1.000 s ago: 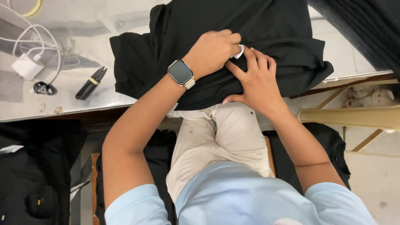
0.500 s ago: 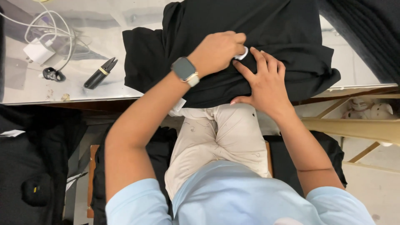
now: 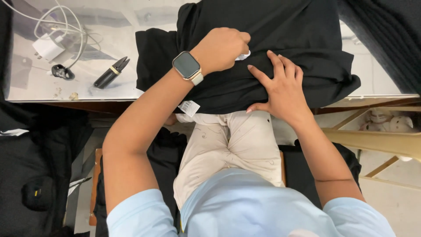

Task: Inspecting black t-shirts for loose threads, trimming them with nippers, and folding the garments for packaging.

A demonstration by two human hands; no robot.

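Observation:
A black garment [image 3: 272, 35] lies bunched on the pale table [image 3: 127, 35], its near edge hanging over the table's front. My left hand [image 3: 221, 48], with a smartwatch on the wrist, is closed over a small white piece [image 3: 242, 55] on the cloth. My right hand [image 3: 283, 87] rests flat on the garment just right of it, fingers spread. A small white tag [image 3: 189, 107] hangs from the garment's lower edge.
A black clipper-like tool [image 3: 110, 72] lies left of the garment. A white charger with coiled cable [image 3: 52, 44] sits at the far left. More dark cloth [image 3: 386, 39] is at the right. A wooden frame [image 3: 372, 140] stands below right.
The view has shifted a little, so the garment and hands sit further right in frame. Both hands stay on the black garment in nearly the same pose.

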